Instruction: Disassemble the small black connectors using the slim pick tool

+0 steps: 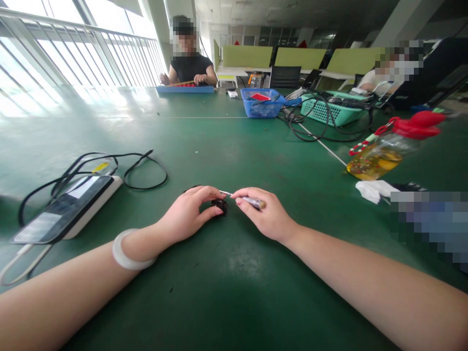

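Note:
My left hand (190, 209) is closed around a small dark object (220, 206) on the green table, hiding most of it. Its kind does not show; the visible end looks black and shiny. In my right hand (268, 214) is a screwdriver (252, 201) with a clear handle, gripped between thumb and fingers. Its thin metal shaft points left to the fingertips of my left hand, just above the dark object. Whether the tip touches that object I cannot tell. A pale bangle circles my left wrist.
A white device with a dark screen (69, 207) and black cable (146, 185) lie left. A red-lidded bottle (380, 153), white tissue (375, 191), blue basket (261, 108) and teal basket (329, 113) with cables stand right and behind. Two people sit beyond, one by a blue tray (185, 89).

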### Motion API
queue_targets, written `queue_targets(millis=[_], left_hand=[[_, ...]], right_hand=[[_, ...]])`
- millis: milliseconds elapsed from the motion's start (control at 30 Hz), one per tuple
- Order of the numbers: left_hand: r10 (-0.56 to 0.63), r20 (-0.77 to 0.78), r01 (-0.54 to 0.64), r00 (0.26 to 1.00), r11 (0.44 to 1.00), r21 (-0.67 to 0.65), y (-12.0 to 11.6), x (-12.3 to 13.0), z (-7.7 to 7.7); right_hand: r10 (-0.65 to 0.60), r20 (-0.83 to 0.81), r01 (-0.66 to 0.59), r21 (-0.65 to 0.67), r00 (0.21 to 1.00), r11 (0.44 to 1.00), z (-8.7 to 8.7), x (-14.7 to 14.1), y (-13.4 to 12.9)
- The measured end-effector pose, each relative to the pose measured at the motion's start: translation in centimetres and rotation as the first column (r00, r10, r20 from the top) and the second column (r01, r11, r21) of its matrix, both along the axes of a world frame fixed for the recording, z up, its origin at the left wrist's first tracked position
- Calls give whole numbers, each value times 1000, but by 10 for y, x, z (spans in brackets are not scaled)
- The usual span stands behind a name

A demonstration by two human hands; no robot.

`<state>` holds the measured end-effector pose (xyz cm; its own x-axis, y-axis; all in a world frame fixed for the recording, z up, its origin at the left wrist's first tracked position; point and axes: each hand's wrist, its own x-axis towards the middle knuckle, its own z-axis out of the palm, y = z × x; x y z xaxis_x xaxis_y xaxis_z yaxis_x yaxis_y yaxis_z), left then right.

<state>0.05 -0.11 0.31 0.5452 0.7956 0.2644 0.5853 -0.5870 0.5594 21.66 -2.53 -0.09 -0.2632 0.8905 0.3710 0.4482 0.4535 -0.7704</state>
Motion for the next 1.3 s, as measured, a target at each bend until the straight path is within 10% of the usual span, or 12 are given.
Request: queue_targets(millis=[767,1300], left_hand=[[135,-285,17,949,881,473,-6,0,0],[52,-326,111,944,879,463,-8,0,3]], right_hand=[[-2,-8,2,7,1000,1000,0,-1,0],[19,-8,-19,10,1000,1000,1,-2,-1]])
